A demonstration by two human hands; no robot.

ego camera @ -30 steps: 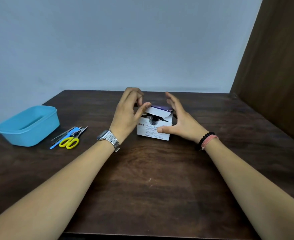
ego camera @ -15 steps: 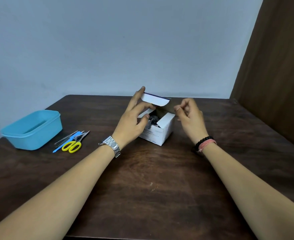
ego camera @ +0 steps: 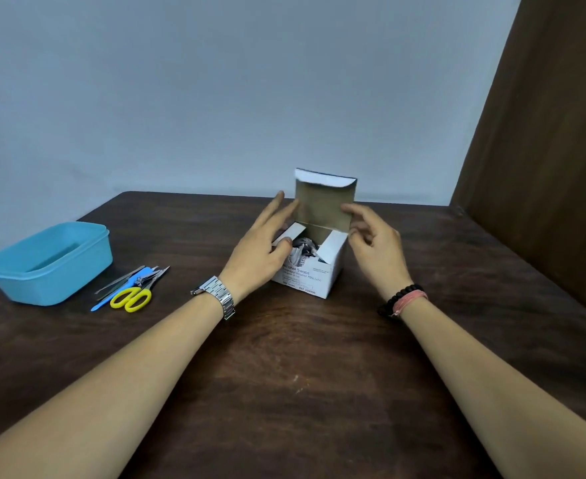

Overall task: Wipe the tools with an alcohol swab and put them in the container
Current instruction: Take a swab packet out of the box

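Now the lid (ego camera: 323, 202) of the alcohol swab box (ego camera: 310, 271) stands fully upright, where half a second ago it was only partly raised under the left fingers, and a second ago it was still folded down. The left hand (ego camera: 262, 252) rests against the box's left side flap with fingers fairly straight and spread, gripping nothing. The right hand (ego camera: 376, 242), which earlier had its fingertips drawn together, hovers at the box's right edge with fingers loosely curled and touching the lid's right edge; whether it pinches the card cannot be told. The box sits at the centre of the dark wooden table (ego camera: 301, 375), its open top showing crumpled swab packets (ego camera: 303, 248), its printed face turned toward the viewer and slightly to 5 o'clock. Toward 9 o'clock from the box lie the tools (ego camera: 132, 288): yellow-handled scissors (ego camera: 131, 299), a blue-handled tool and thin metal pieces in a tight bundle, their long axes running from 8 o'clock to 2 o'clock, tips pointing to 2 o'clock. Just beyond them at 9 o'clock sits the blue container (ego camera: 48, 264), open side up. A metal watch (ego camera: 217, 295) is on the left wrist, and beaded bracelets (ego camera: 403, 300) are on the right.
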